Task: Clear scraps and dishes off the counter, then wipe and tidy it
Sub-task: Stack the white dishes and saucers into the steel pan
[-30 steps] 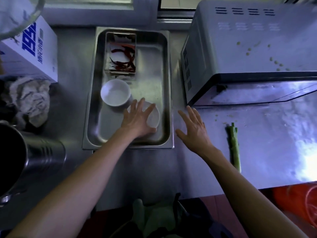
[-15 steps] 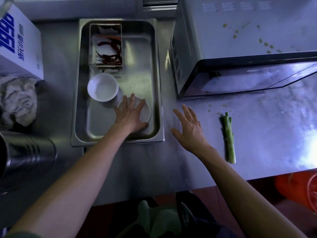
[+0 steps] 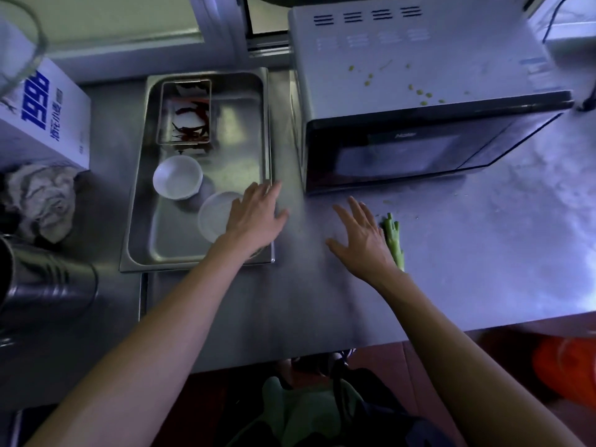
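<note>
Head view: box (image 3: 48, 114) reads "1998"; microwave (image 3: 419, 146) logo blurred; hands empty.

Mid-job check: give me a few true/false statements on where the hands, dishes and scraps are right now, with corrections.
1. The left hand grips the white bowl. False: it lies open over the steel tray's right rim, beside the flat white dish.
2. The green stalk lies on the counter beside the right hand. True.
3. Small scraps sit on top of the microwave. True.
4. The dried chillies are loose on the counter. False: they sit in a small tin inside the tray.
</note>
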The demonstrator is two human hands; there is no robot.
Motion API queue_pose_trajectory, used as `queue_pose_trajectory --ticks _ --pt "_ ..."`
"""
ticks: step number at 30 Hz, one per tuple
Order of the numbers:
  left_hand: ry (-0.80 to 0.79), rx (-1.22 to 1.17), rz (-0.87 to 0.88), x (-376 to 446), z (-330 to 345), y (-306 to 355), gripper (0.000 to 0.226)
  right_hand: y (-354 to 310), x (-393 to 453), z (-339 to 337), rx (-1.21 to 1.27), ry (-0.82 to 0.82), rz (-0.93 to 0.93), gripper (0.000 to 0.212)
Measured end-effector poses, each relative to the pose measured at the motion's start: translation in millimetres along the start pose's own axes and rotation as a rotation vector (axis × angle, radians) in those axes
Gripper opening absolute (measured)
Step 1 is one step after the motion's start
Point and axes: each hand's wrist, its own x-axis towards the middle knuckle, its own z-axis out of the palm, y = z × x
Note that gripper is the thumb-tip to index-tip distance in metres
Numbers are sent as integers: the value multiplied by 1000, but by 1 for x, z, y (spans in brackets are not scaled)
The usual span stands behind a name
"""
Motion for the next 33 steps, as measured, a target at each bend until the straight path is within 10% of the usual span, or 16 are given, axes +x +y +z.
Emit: queue_pose_trajectory --ticks 33 --pt "-57 53 473 -151 38 220 61 127 -256 -54 -101 247 334 68"
